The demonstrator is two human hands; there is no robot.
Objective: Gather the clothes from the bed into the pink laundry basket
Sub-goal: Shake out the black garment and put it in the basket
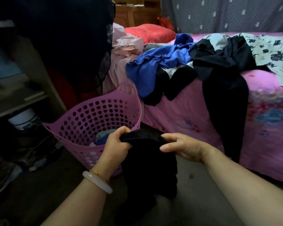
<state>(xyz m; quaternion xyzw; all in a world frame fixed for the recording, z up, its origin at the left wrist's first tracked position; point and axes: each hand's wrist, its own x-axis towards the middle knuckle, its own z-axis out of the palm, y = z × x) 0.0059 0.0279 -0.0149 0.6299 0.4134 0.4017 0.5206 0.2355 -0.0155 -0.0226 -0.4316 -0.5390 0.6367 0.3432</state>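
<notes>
- I am seeing a limp black cloth garment (147,163) hanging between both hands, just beside the pink perforated plastic laundry basket (96,118).
- My left hand (116,144) is gripping its top edge with curled fingers; my right hand (181,147) is pinching the same edge.
- A blue ruffled garment (155,62), black trousers (222,88) and a floral white top (273,54) are lying on the pink bed (186,118).

Soft daylight is falling on the bed (260,111) from the right, while the shelves (20,95) on the left are sinking into deep shadow. Everything is looking slightly soft, the wide lens is bending the edges, and the black garment (147,160) is showing no detail.
</notes>
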